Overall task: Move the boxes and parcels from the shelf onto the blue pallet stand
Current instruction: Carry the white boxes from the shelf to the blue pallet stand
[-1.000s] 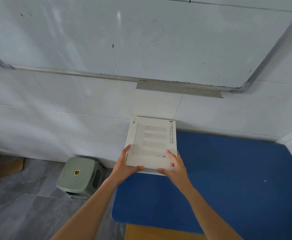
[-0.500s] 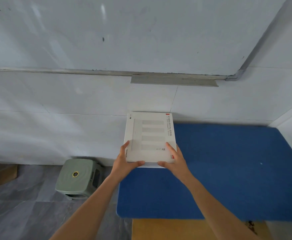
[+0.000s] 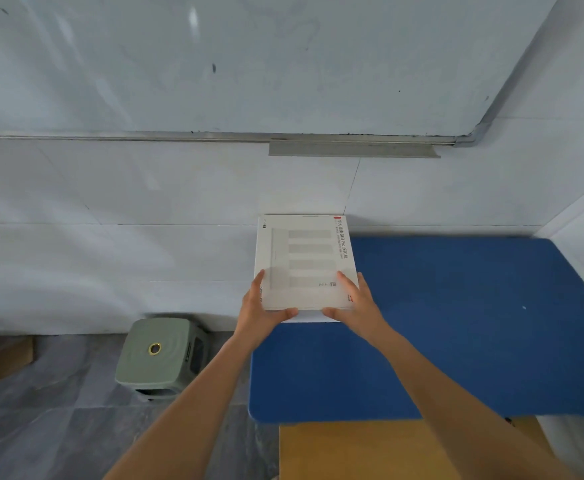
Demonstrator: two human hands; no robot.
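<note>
A flat white box (image 3: 304, 261) with grey bars and a small red mark is held level over the far left corner of the blue pallet stand (image 3: 456, 323). My left hand (image 3: 261, 313) grips its near left corner, thumb under the front edge. My right hand (image 3: 354, 308) grips its near right corner in the same way. Whether the box touches the blue surface I cannot tell. The shelf is out of sight.
A white tiled wall with a whiteboard (image 3: 249, 64) and its metal tray (image 3: 352, 148) rises right behind the stand. A green stool (image 3: 160, 358) sits on the grey floor to the left. A yellow-brown surface (image 3: 370, 452) lies below the stand's near edge.
Both hands have carried the box a little forward and down toward the blue stand's far left corner, and the view has shifted closer to the stand.
</note>
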